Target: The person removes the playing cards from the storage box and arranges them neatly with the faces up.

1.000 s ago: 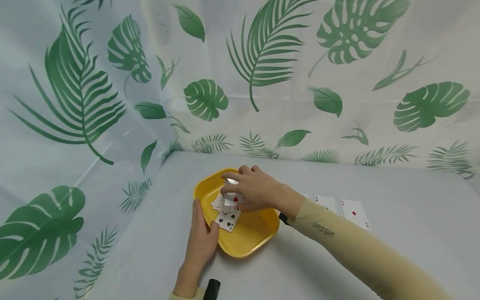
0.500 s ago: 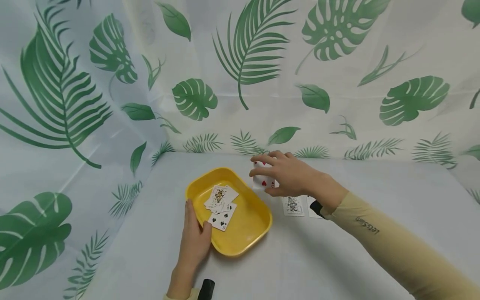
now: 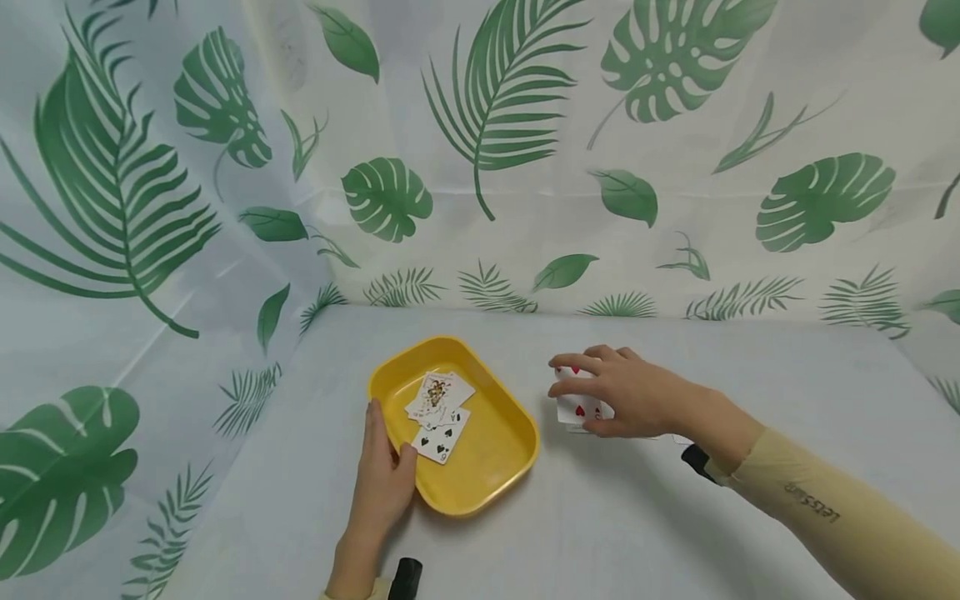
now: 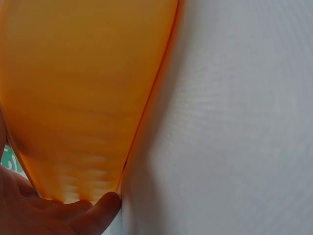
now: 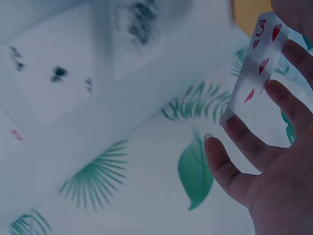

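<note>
My left hand (image 3: 384, 483) grips the left side of a yellow plastic tray (image 3: 491, 454), its fingers along the outer wall and the thumb over the rim. In the left wrist view, fingertips touch the tray's wall (image 4: 93, 98). Inside the tray lies a small overlapping pile with a joker card (image 3: 437, 392) on top and a six of spades (image 3: 442, 438) below it. To the tray's right, my right hand (image 3: 641, 398) holds a three of hearts (image 5: 261, 61) by its edges between thumb and fingers. That hand largely hides cards lying under it.
In the right wrist view, a black-and-white joker (image 5: 137, 36) and an ace of clubs (image 5: 54, 63) lie in a row, with another red-marked card (image 5: 10, 132) partly cut off. A white tabletop (image 3: 495, 550) meets a leaf-print curtain (image 3: 517, 150) behind.
The right hand has left the tray with the three of hearts and moved right, then lower over the row of cards. The left hand stays on the tray. The view has shifted slightly.
</note>
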A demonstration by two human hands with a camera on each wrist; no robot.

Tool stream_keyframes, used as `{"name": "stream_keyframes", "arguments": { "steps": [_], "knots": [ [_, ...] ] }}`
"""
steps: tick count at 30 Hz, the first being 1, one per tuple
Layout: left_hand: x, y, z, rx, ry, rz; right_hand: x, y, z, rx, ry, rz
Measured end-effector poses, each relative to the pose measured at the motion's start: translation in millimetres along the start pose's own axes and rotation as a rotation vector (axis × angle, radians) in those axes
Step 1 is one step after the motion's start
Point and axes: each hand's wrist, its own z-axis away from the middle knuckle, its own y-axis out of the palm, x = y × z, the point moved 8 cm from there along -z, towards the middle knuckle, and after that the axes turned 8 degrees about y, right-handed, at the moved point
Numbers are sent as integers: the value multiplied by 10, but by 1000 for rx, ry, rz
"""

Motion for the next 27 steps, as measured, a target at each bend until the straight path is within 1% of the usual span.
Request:
{"name": "stream_keyframes", "arguments": {
  "steps": [4,8,11,17,21,27],
  "knots": [
    [-10,-5,-7,-7,5,1,52,186,167,20,-29,-1],
    [-9,-4,-8,-9,1,5,128,345,286,13,-63,24],
    [-4,1,-3,-6,-7,5,196,442,353,12,-78,39],
    [-6,3,9,-4,-12,-11,388,639,439,57,-110,55],
    [-10,3,10,-8,-1,-9,465,717,480,59,-131,56],
    [-22,2,8,-20,14,8,495,758,540,2,-155,71]
  ]
}}
